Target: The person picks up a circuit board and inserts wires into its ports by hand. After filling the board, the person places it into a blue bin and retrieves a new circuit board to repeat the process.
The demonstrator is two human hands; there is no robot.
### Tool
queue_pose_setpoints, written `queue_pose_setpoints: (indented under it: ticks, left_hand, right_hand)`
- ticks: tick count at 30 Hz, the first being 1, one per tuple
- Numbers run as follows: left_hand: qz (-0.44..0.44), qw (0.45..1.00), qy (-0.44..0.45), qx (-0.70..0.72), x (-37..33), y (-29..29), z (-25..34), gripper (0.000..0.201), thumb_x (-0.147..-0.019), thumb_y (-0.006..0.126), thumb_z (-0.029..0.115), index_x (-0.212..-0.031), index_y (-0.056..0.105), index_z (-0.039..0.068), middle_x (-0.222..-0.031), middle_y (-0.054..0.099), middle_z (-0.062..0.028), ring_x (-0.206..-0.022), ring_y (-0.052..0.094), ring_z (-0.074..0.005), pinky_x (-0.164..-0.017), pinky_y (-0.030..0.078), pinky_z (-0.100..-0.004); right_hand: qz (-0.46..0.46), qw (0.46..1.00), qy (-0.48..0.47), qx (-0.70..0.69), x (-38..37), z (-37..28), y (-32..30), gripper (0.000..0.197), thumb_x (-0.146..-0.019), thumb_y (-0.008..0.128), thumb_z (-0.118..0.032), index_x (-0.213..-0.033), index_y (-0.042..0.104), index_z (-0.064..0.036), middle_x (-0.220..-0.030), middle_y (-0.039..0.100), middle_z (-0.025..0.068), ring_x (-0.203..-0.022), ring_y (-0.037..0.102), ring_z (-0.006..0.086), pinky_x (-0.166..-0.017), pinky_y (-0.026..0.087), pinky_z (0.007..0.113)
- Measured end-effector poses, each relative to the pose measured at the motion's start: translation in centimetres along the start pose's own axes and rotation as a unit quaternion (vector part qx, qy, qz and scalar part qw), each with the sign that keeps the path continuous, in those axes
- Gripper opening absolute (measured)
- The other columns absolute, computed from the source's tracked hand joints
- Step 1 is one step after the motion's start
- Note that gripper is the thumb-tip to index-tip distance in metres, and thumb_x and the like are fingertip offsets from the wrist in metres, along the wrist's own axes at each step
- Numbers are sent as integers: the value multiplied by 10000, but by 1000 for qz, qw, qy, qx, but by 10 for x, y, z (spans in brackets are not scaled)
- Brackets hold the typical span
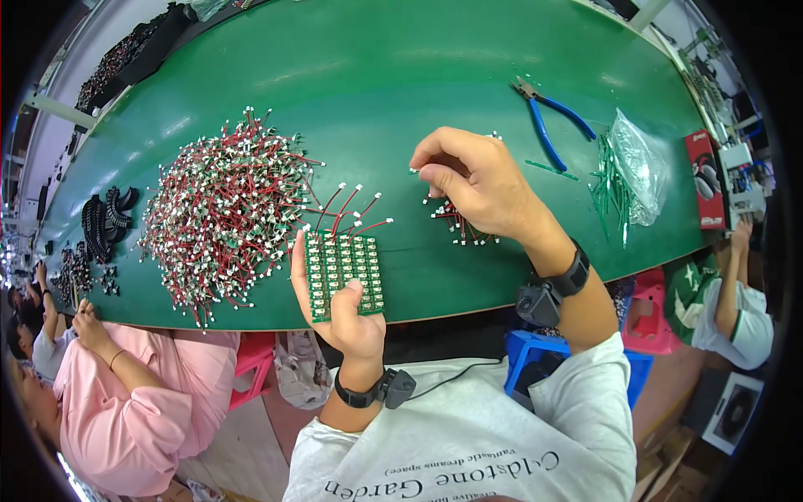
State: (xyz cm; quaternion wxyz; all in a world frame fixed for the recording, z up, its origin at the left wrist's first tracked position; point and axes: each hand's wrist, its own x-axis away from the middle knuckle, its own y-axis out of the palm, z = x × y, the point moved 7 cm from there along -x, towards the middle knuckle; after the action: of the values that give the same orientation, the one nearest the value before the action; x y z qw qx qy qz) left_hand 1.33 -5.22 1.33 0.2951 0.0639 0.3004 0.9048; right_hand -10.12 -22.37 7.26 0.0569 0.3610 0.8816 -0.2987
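Note:
My left hand grips a green circuit board panel by its lower part, thumb on its face and fingers along the left edge. Rows of small white parts cover the panel, and several red and black wires with white plugs stick out past its top edge. Above and to the right, my right hand is closed in a pinch on a small white connector; most of it is hidden by the fingers. Beneath that hand lies a small heap of wired connectors, partly covered by it.
A large pile of red-wired connectors spreads left of the panel. Blue-handled cutting pliers, green strips, a clear plastic bag and a red box lie to the right. A person in pink sits at left.

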Motion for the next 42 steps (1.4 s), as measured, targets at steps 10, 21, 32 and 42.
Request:
queue_pose_setpoints:
  ticks: [10, 21, 32, 42]
  left_hand:
    - [3, 1000, -2, -4, 0, 3, 2, 779, -661, 420, -33, -1434, 318, -49, -1211, 545, -199, -995, 618, -246, -881, 536, -360]
    - [0, 999, -28, -35, 1, 6, -1, 772, -669, 432, -32, -1436, 350, -53, -1133, 575, -142, -942, 611, -186, -846, 504, -289]
    - [-68, 985, 23, -155, 4, 5, -3, 686, -719, 465, -88, -1401, 402, -93, -1177, 529, -85, -962, 578, -126, -837, 479, -248]
    - [-97, 970, 70, -209, 5, 3, -4, 724, -687, 458, -84, -1408, 404, -96, -1133, 509, -98, -919, 542, -131, -790, 460, -233]
  right_hand:
    - [1, 1000, -18, -14, 3, -3, 4, 109, -856, 607, 20, -951, 660, 10, -817, 677, 90, -690, 642, 149, -616, 511, 266]
    - [-3, 989, -147, 1, 25, -51, 51, 114, -765, 665, 19, -861, 612, -14, -772, 581, 105, -638, 603, 250, -559, 486, 357]
    - [44, 987, -144, 54, 25, -42, 66, 147, -744, 679, 4, -855, 584, -17, -726, 584, 107, -579, 604, 271, -497, 490, 365]
    - [24, 952, -219, 213, 34, -56, 71, 128, -758, 699, -30, -851, 617, 0, -735, 606, 82, -642, 625, 243, -576, 545, 338]
